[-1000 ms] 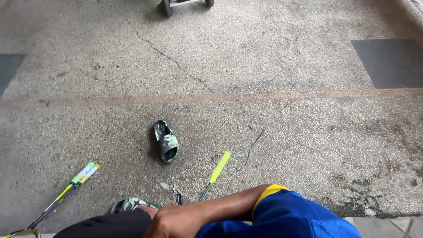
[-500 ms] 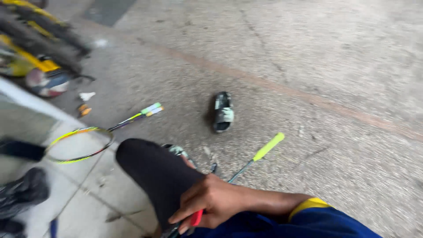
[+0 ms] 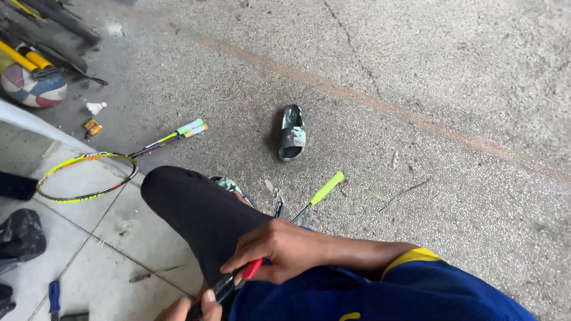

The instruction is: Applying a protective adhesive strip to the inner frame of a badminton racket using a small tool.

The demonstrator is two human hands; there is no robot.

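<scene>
fingers of right hand (image 3: 279,249) pinched on red-tipped tool (image 3: 251,269) against black-trousered knee (image 3: 196,208), left hand (image 3: 190,308) gripping racket shaft (image 3: 221,288) just below knee, sandal (image 3: 292,132) beyond knee

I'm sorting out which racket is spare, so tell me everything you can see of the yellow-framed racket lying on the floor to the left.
The yellow-framed racket lies flat, untouched by either hand. Its oval head, bright yellow with darker patches, rests on the pale tiled floor beside the person's black-clad knee; whether it is strung is hard to tell. A thin dark shaft runs up and right onto the rough concrete, ending in a grip wrapped in pale green and yellow. It looks like a light composite frame. Nothing lies on it.
</scene>
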